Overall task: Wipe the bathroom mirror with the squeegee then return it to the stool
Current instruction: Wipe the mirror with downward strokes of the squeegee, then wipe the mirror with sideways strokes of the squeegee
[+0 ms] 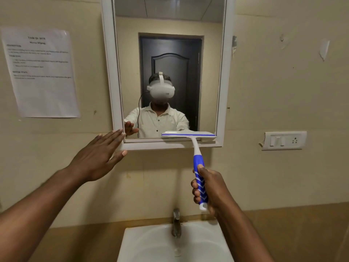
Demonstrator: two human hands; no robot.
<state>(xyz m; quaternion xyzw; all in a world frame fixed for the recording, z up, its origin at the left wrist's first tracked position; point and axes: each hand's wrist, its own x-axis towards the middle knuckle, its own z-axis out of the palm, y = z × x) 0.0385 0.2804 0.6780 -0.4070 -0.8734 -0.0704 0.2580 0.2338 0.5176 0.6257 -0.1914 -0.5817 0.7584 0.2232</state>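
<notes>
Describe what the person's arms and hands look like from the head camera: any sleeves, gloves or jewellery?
Both forearms are bare as far as the frame shows. The left hand and the right hand wear no gloves, and no rings, watch or bands show. In the mirror the reflection shows a light, buttoned, collared shirt whose sleeves end above the forearms.

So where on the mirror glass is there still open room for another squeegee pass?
The mirror glass is open above the squeegee blade, up to the top frame. It's crowded along the bottom edge: blade at lower right, left hand at the lower-left corner. The right hand grips the handle below.
</notes>
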